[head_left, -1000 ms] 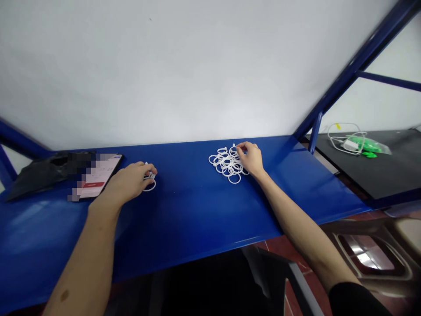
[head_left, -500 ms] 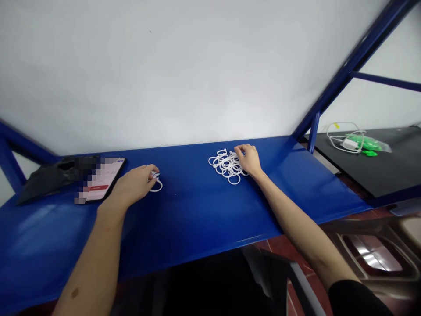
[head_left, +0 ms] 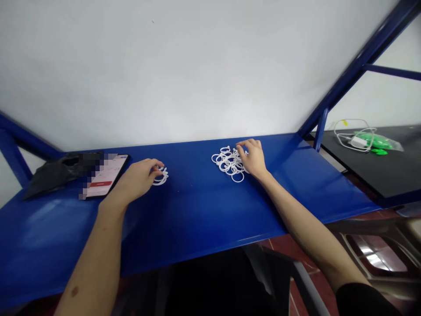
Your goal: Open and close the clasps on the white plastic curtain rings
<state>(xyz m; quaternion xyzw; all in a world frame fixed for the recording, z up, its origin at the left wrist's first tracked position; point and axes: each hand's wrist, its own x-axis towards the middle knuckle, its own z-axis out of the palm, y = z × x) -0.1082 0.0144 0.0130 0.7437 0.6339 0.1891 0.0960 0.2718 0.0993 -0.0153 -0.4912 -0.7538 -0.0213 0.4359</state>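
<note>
A heap of several white plastic rings (head_left: 227, 161) lies on the blue shelf (head_left: 197, 206) right of centre. My right hand (head_left: 252, 158) rests on the heap's right side with its fingers curled over the rings. A few white rings (head_left: 161, 177) lie apart to the left. There my left hand (head_left: 138, 179) has its fingers pinched on them at the shelf surface.
A phone (head_left: 104, 176) with a lit screen lies at the left beside a black bag (head_left: 49, 174). Blue frame posts (head_left: 320, 124) rise at the right. Beyond them a black table (head_left: 378, 166) carries a white cable (head_left: 355, 136) and a green item. A chair stands below right.
My left hand has slid a little to the right with its small group of rings. My right hand stays on the heap, its fingers shifting slightly.
</note>
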